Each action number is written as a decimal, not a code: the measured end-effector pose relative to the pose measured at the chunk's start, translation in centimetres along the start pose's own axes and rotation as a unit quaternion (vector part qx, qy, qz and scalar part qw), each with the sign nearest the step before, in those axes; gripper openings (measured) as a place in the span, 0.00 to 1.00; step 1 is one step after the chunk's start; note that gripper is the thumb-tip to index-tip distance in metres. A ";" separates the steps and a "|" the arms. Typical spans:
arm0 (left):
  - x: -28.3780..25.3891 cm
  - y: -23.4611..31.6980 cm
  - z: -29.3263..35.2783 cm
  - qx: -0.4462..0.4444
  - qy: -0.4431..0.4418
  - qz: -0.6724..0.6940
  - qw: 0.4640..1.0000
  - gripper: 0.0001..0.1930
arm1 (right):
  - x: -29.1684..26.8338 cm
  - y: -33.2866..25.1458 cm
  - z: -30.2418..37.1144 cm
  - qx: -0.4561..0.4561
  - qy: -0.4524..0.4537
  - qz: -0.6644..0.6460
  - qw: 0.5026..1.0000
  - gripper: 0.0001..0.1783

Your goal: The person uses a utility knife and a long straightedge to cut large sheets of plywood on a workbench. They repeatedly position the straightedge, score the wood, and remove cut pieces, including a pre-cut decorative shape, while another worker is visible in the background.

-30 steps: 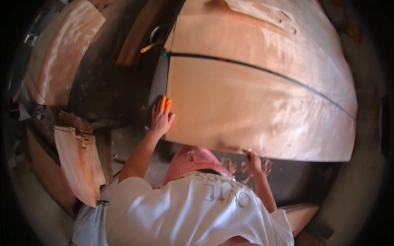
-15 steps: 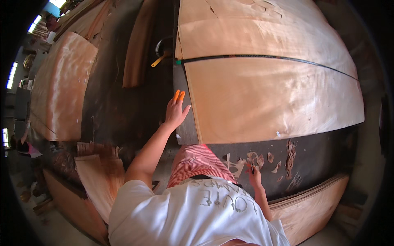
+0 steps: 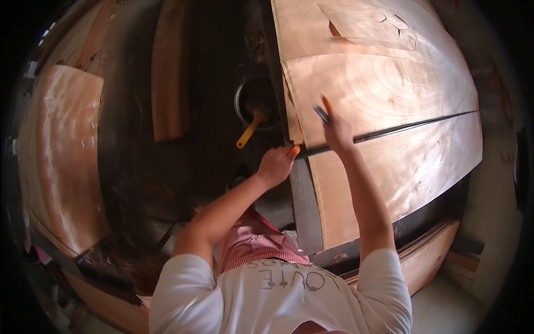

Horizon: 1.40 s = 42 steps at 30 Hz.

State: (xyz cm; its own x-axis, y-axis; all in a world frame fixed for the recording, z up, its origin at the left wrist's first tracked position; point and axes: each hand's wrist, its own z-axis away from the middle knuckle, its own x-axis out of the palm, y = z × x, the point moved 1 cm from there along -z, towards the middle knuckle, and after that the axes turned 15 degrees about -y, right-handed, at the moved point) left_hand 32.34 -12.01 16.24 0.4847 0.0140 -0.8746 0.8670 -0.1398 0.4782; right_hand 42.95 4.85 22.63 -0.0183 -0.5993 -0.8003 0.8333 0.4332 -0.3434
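My left hand [image 3: 278, 167], orange covers on its fingertips, is closed on the near-left end of a long, thin black strip [image 3: 409, 124] at the edge of a stack of veneer sheets. The strip runs rightward across the pale wood veneer sheets [image 3: 389, 161]. Above the veneer, just beyond the strip, my right hand [image 3: 338, 132] is closed around a small tool with a metal blade [image 3: 321, 114]. Motion smears that tool, so its exact kind is unclear. One orange-covered finger of this hand points forward.
A yellow-handled brush [image 3: 251, 129] leans in a round, metal-rimmed pot [image 3: 239, 103] left of the stack. A narrow wood board [image 3: 169, 83] and a curved veneer sheet [image 3: 69, 161] lie farther left. A torn veneer piece [image 3: 361, 28] rests on the far sheets. More stacked sheets [image 3: 428, 256] are at lower right.
My right hand has come up from the scraps at lower right to above the veneer with the bladed tool. My left hand, open before, has moved right and closed at the strip's end.
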 end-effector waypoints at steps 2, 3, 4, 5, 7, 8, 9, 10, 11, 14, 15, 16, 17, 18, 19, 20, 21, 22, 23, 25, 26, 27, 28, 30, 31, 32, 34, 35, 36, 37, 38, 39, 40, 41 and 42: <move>-1.7 -2.6 1.6 -0.035 -0.075 0.092 0.992 0.21 | -0.7 -3.7 -8.9 -0.063 0.051 0.054 0.995 0.33; -2.7 -3.7 2.3 -0.051 -0.085 0.110 0.989 0.18 | -0.9 -5.4 -12.2 -0.079 0.073 0.069 0.992 0.32; -3.3 -4.7 3.2 -0.065 -0.086 0.128 0.986 0.16 | -2.0 -7.4 -14.6 -0.005 -0.051 0.099 0.994 0.36; -4.2 -5.7 3.9 -0.093 -0.111 0.141 0.979 0.15 | -3.1 -9.8 -15.5 0.013 -0.082 0.100 0.992 0.32; -5.8 -6.7 5.0 -0.122 -0.168 0.176 0.962 0.14 | -3.8 -10.7 -16.1 0.018 -0.087 0.084 0.993 0.24; -6.5 -7.2 5.3 -0.124 -0.197 0.195 0.953 0.14 | -3.6 -9.3 -16.0 0.000 -0.059 0.068 0.996 0.20; -7.0 -7.6 5.8 -0.129 -0.224 0.214 0.942 0.14 | -3.7 -8.2 -15.4 -0.020 -0.033 0.054 0.998 0.17; -7.3 -8.1 6.2 -0.128 -0.255 0.214 0.934 0.16 | -4.0 -7.4 -13.6 -0.031 0.002 0.003 1.000 0.13; -7.4 -8.4 6.7 -0.126 -0.285 0.213 0.926 0.18 | -4.2 -6.4 -10.8 -0.043 0.037 -0.047 0.997 0.11; -7.1 -7.9 6.6 -0.119 -0.352 0.244 0.896 0.19 | -1.7 2.4 -1.3 -0.020 0.129 -0.325 0.937 0.17; -6.7 -7.5 6.4 -0.117 -0.364 0.271 0.883 0.19 | -0.1 5.3 2.5 0.069 0.123 -0.420 0.896 0.15; -6.0 -6.6 6.5 -0.116 -0.376 0.299 0.869 0.19 | 1.5 8.2 6.3 0.156 0.132 -0.511 0.835 0.14; -5.2 -5.5 6.6 -0.147 -0.406 0.322 0.842 0.19 | 3.7 10.6 10.1 0.183 0.170 -0.530 0.810 0.14; -4.6 -3.9 6.7 -0.154 -0.403 0.341 0.836 0.20 | 6.7 13.3 14.0 0.212 0.208 -0.549 0.781 0.13; -4.0 -2.4 7.1 -0.166 -0.395 0.359 0.829 0.21 | 8.5 14.7 17.7 0.241 0.203 -0.563 0.764 0.13; -3.7 -1.0 7.6 -0.183 -0.388 0.375 0.822 0.22 | 10.3 15.5 21.0 0.267 0.194 -0.580 0.745 0.14; -3.2 0.3 8.0 -0.199 -0.349 0.392 0.828 0.22 | 12.3 16.3 23.9 0.283 0.203 -0.597 0.723 0.13; -3.3 1.9 8.0 -0.197 -0.331 0.378 0.842 0.22 | 14.2 16.9 26.5 0.298 0.212 -0.613 0.700 0.13; -3.5 3.3 8.3 -0.196 -0.312 0.363 0.856 0.21 | 15.8 17.0 28.8 0.273 0.227 -0.646 0.676 0.13; -2.9 6.0 9.5 -0.205 -0.284 0.335 0.875 0.21 | 18.1 16.7 32.0 0.273 0.251 -0.671 0.642 0.11; -2.2 7.1 9.8 -0.200 -0.274 0.322 0.884 0.21 | 19.0 16.4 33.4 0.266 0.259 -0.679 0.633 0.10; -1.7 8.1 10.1 -0.197 -0.261 0.310 0.893 0.21 | 19.6 16.2 34.3 0.250 0.257 -0.690 0.629 0.10; -1.4 9.1 10.5 -0.194 -0.246 0.300 0.901 0.21 | 19.9 16.0 35.1 0.240 0.260 -0.690 0.632 0.10; -0.4 11.7 10.5 -0.175 -0.238 0.300 0.907 0.21 | 20.8 16.1 37.6 0.229 0.257 -0.685 0.642 0.11; -0.2 12.3 10.4 -0.168 -0.238 0.311 0.905 0.20 | 21.1 15.7 38.5 0.220 0.270 -0.687 0.637 0.11; -0.2 13.0 10.2 -0.163 -0.233 0.324 0.902 0.20 | 21.0 15.2 38.9 0.219 0.290 -0.663 0.655 0.11; -0.7 14.3 9.5 -0.140 -0.240 0.334 0.901 0.19 | 20.6 14.7 40.6 0.194 0.264 -0.666 0.670 0.13; -1.6 15.0 9.4 -0.125 -0.230 0.340 0.904 0.19 | 19.3 13.9 40.7 0.187 0.214 -0.654 0.701 0.13; -2.2 16.3 9.2 -0.103 -0.225 0.348 0.904 0.19 | 17.6 13.0 41.5 0.185 0.170 -0.638 0.728 0.14; -2.4 17.2 8.7 -0.084 -0.226 0.365 0.899 0.19 | 16.4 12.3 41.7 0.183 0.128 -0.620 0.752 0.15; -2.5 17.9 8.5 -0.072 -0.226 0.384 0.892 0.19 | 16.5 12.0 40.6 0.121 0.169 -0.638 0.741 0.16; -2.3 18.9 7.8 -0.065 -0.255 0.367 0.892 0.19 | 16.8 11.9 39.0 0.063 0.213 -0.654 0.723 0.17; -2.2 20.1 7.3 -0.051 -0.272 0.383 0.881 0.21 | 16.9 11.9 37.4 0.003 0.255 -0.665 0.702 0.19; -0.7 19.4 7.2 0.004 -0.258 0.343 0.903 0.24 | 15.4 10.4 36.1 0.030 0.272 -0.641 0.717 0.20; -3.9 23.9 7.0 0.051 -0.280 0.328 0.901 0.28 | 13.3 9.5 36.4 0.075 0.303 -0.616 0.723 0.21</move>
State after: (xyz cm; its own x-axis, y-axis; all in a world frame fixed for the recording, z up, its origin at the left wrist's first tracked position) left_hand 50.39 -22.31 30.52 0.7304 -0.6019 -0.3229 0.3862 -0.0261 0.9220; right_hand 70.69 -23.55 26.60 -0.9989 -0.0439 -0.0169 0.0288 -0.2845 -0.9582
